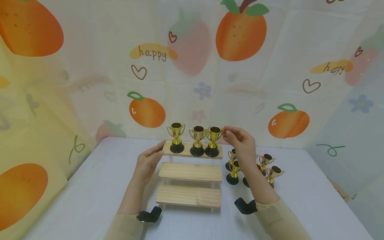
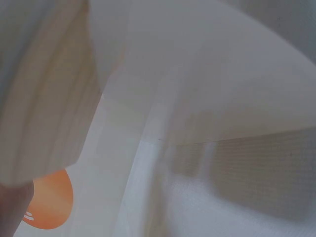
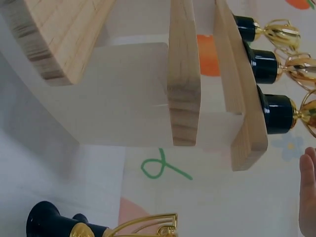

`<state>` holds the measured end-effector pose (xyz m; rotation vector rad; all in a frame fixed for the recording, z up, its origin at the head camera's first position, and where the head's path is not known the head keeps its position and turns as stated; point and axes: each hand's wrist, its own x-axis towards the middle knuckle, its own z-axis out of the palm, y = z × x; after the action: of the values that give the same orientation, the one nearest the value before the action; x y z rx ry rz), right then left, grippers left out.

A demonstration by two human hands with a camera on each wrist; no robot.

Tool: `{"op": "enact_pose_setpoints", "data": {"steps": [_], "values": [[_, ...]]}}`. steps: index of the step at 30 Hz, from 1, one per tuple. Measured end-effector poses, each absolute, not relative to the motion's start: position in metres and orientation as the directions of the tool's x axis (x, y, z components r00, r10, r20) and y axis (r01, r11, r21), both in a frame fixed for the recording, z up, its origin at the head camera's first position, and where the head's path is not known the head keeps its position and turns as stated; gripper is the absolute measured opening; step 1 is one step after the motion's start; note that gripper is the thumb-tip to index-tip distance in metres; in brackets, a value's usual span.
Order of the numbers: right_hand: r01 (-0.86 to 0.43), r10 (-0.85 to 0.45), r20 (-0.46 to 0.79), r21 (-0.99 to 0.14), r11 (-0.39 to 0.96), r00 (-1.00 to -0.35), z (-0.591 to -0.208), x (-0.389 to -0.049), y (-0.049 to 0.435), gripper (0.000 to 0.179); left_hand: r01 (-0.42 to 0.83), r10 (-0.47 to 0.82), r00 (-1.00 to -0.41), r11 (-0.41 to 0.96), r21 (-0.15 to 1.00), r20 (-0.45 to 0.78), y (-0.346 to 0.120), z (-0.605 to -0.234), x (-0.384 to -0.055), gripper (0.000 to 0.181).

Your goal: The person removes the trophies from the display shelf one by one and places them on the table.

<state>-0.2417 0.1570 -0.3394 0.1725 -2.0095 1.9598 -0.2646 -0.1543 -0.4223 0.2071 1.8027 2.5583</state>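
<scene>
Three gold trophies with black bases stand on the top wooden shelf (image 1: 192,154): the left trophy (image 1: 177,146), the middle trophy (image 1: 197,150) and the right trophy (image 1: 212,150). The last two stand close together, their handles overlapping in the head view. My left hand (image 1: 147,164) is at the shelf's left end, with extended fingers right at the wood; a fingertip (image 2: 15,210) shows beside the board in the left wrist view. My right hand (image 1: 243,143) has its fingertips right at the right trophy's outer handle. In the right wrist view its fingers (image 3: 307,192) look fairly straight.
Below the top shelf, the stepped stand has a middle board (image 1: 190,171) and a lower board (image 1: 189,196) on clear supports. Several more trophies (image 1: 232,178) stand on the white table (image 1: 90,186) at the right, partly behind my right forearm. A fruit-print cloth (image 1: 192,100) hangs behind.
</scene>
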Motion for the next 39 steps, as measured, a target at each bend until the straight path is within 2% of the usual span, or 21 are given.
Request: {"op": "enact_pose_setpoints", "data": {"steps": [6,39], "values": [[-0.302,0.126,0.299,-0.953,-0.001,-0.946,-0.336,-0.246,0.15,0.034,0.077,0.07,-0.992,-0.347,0.935,0.107,-0.154,-0.421,-0.265,0.049],[-0.315,0.158,0.31,-0.949,-0.013,-0.938,-0.338,-0.252,0.144,0.027,0.073,0.088,-0.99,-0.355,0.932,0.111,-0.154,-0.422,-0.265,0.049]]}}
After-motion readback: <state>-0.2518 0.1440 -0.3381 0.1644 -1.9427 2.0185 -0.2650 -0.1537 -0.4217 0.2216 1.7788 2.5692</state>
